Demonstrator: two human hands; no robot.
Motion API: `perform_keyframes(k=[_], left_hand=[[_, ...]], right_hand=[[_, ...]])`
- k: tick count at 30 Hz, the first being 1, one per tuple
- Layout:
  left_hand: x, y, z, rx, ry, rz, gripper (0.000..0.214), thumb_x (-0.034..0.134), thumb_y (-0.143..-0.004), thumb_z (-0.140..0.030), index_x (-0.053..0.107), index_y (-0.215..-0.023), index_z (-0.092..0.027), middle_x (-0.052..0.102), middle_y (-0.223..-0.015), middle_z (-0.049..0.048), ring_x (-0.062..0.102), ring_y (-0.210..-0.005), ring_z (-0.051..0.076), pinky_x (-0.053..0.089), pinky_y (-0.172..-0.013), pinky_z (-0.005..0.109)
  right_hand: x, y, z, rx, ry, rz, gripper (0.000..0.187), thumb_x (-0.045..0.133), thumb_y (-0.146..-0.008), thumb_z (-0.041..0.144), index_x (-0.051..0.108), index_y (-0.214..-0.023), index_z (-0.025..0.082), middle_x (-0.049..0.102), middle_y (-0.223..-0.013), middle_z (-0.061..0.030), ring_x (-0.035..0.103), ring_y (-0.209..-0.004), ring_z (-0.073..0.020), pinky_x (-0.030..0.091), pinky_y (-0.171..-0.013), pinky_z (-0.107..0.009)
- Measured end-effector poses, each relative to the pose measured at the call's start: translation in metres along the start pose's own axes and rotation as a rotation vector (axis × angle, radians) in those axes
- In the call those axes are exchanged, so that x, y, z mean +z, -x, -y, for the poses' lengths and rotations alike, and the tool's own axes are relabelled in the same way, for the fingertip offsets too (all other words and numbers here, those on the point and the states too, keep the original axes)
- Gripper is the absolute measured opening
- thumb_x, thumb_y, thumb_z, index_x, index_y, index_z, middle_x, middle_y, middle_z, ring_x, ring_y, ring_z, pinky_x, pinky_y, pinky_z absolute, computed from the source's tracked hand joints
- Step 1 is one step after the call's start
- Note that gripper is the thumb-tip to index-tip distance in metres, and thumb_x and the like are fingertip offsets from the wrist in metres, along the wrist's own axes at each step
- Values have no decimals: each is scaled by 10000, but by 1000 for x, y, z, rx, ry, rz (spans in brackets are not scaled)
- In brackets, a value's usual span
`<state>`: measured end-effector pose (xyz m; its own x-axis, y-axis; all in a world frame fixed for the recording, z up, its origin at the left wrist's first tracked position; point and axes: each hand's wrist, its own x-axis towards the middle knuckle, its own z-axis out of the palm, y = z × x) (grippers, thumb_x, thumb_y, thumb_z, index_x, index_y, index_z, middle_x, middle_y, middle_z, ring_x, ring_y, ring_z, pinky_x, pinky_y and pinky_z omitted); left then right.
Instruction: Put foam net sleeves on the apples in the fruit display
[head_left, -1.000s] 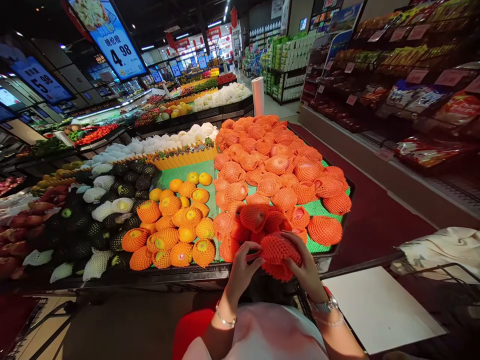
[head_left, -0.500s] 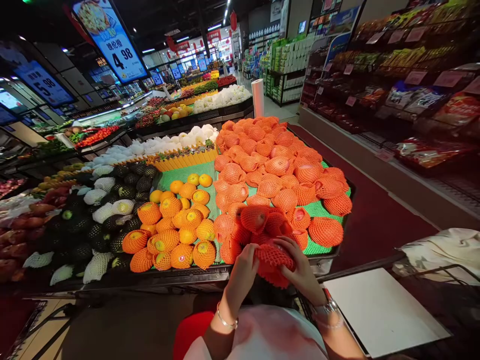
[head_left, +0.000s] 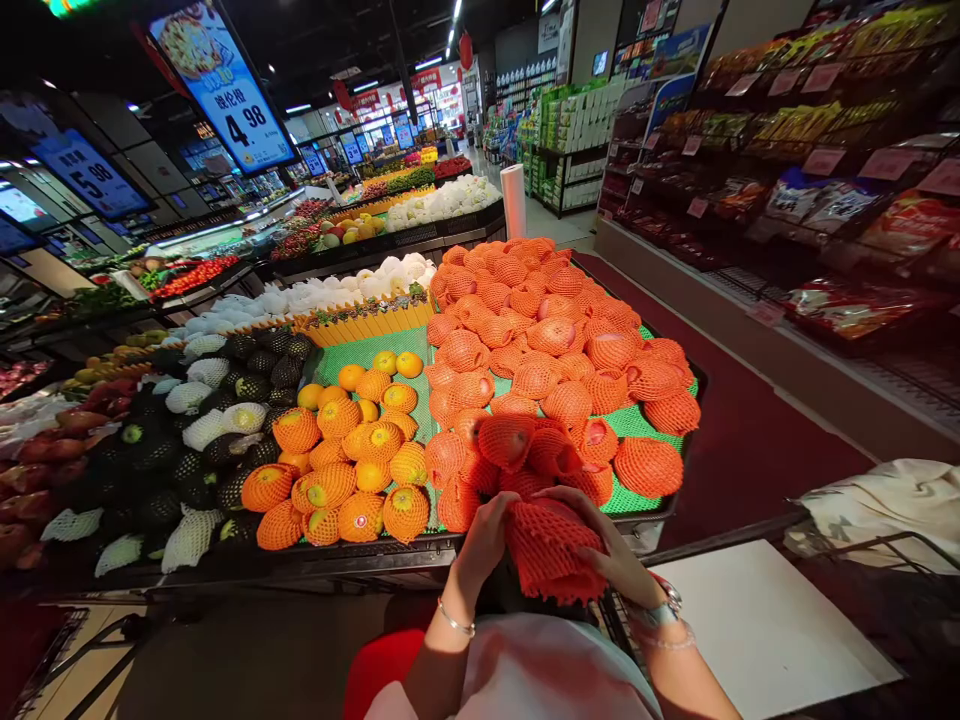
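Between my two hands is a fruit in a red foam net (head_left: 553, 552), held close to my body at the near edge of the display. The net's frilled end points down toward me, and the fruit inside is mostly covered. My left hand (head_left: 484, 540) grips its left side with bent fingers. My right hand (head_left: 611, 550) wraps over the top and right side. Just beyond lies a heap of fruit in the same red nets (head_left: 540, 375) on green matting (head_left: 634, 495).
Oranges (head_left: 356, 450), some in orange nets, lie left of the heap, with dark avocados (head_left: 255, 370) farther left. At right are a white board (head_left: 772, 620), a pale cloth (head_left: 885, 510) and snack shelves (head_left: 817, 180). A white roll (head_left: 514, 200) stands behind the heap.
The netted fruit has come slightly nearer to me and turned, so its frilled end now shows more at the lower right. My right hand has shifted around it; both hands still hold it.
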<state>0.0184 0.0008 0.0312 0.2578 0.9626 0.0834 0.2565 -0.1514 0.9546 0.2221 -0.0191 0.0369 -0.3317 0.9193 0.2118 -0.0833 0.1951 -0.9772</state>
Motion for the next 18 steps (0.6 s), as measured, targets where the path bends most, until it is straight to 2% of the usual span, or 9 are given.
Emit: perform_keyframes(k=[5,11,13,15,18], left_hand=[[-4,1,-1,14,-28,53,192,411,-882,-236,597,-860,-195,630,-777,16,553,-717,148,488,-713,282],[-10,-9,-8,24,-78,94,141,475,-848,-196,613,-878,-202,644,-813,16,551,-741,159,487,-739,308],[-4,-10,-10,21,-68,122,127,480,-863,-214,605,-880,-199,648,-811,12,549,-729,149,487,-725,293],[6,-8,-12,-1,-22,136,135,467,-893,-248,589,-919,-197,661,-823,12,561,-726,140,492,-703,275],[24,-3,-13,-48,158,30,155,488,-911,-327,541,-993,-207,673,-890,29,595,-771,145,503,-718,273]], right_hand=[[0,1,4,32,-112,44,693,603,-762,703,574,-1277,240,625,-1259,-122,566,-1213,-352,423,-1067,-512],[2,1,3,1,-107,47,625,629,-768,659,594,-1235,246,629,-1224,-117,586,-1178,-332,469,-1019,-480],[6,3,-4,5,-180,-19,651,611,-757,671,579,-1254,252,636,-1215,-119,583,-1188,-341,473,-1016,-496],[10,4,-12,23,-254,-138,653,570,-758,669,571,-1262,254,648,-1201,-122,588,-1186,-350,483,-1008,-512],[15,2,-19,59,-303,-286,590,447,-817,629,552,-1259,252,636,-1245,-129,592,-1196,-344,509,-984,-512]])
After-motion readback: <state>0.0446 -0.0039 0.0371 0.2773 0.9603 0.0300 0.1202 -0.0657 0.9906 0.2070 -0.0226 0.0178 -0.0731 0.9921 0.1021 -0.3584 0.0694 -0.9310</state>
